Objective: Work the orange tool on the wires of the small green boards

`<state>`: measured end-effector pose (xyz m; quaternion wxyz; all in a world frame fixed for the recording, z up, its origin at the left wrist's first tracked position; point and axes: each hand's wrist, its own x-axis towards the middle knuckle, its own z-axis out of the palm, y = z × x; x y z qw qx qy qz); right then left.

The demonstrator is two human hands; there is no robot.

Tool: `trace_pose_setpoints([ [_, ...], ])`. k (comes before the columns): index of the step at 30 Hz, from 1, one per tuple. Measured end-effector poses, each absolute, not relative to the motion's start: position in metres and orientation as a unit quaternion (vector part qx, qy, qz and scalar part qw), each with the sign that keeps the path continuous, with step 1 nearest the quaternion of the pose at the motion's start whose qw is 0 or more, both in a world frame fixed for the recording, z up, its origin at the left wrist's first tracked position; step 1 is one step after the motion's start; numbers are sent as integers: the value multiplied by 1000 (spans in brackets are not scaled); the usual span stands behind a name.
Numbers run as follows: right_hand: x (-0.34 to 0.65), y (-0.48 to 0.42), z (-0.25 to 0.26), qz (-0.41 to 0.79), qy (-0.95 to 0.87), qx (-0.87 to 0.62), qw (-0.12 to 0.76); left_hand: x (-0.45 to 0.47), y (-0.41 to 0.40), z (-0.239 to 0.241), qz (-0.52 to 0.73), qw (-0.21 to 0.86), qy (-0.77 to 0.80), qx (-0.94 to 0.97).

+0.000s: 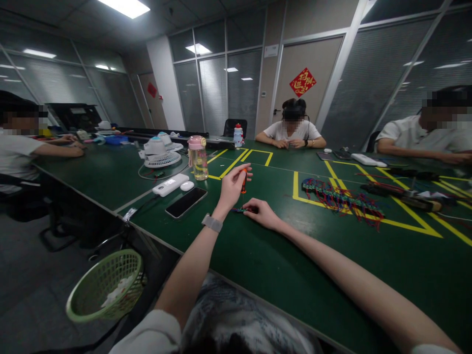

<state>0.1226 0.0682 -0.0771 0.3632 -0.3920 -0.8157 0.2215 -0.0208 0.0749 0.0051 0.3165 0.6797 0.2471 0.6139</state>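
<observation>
My left hand [230,189], with a watch band on its wrist, is closed around an orange-handled screwdriver [244,187]. The screwdriver stands nearly upright, its thin shaft pointing down at a small green circuit board [239,210]. Whether the tip touches the board is too small to tell. My right hand [261,214] rests low over the green table and pinches the board's right end between thumb and fingers, which partly hide it. Short coloured wires show at the board's left end.
A phone [186,202], a white power bank [170,185] and a pink-lidded bottle [198,160] stand left of my hands. Several wired boards [342,199] lie in a row at right. A green basket [106,285] is on the floor. Co-workers sit around the table.
</observation>
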Motion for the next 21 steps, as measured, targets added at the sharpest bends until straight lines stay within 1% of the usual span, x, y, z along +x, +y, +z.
trace_pose_setpoints([
  [2, 123, 68, -77, 226, -813, -395, 364, -23, 76, 4, 628, 302, 266, 666],
  [5, 121, 68, -77, 236, -804, -403, 368, -25, 78, 3, 646, 225, 304, 663],
  [6, 121, 69, -78, 237, -801, -407, 369, -26, 78, 3, 645, 215, 306, 666],
  [8, 119, 71, -79, 232, -798, -415, 371, -25, 80, 3, 638, 245, 287, 671],
  [11, 117, 73, -79, 227, -794, -426, 370, -24, 82, 2, 610, 349, 246, 668],
  [12, 117, 73, -78, 229, -794, -426, 369, -25, 83, 2, 606, 365, 247, 662],
  [14, 118, 72, -76, 233, -798, -419, 365, -26, 83, 2, 616, 339, 273, 657],
  [17, 120, 67, -73, 229, -811, -404, 356, -31, 85, 2, 636, 249, 316, 658],
  [18, 120, 66, -73, 227, -815, -399, 354, -32, 86, 1, 638, 235, 317, 661],
  [19, 120, 65, -72, 225, -818, -396, 352, -33, 86, 1, 638, 238, 308, 664],
  [21, 121, 65, -72, 224, -819, -395, 351, -33, 87, 2, 629, 297, 272, 665],
])
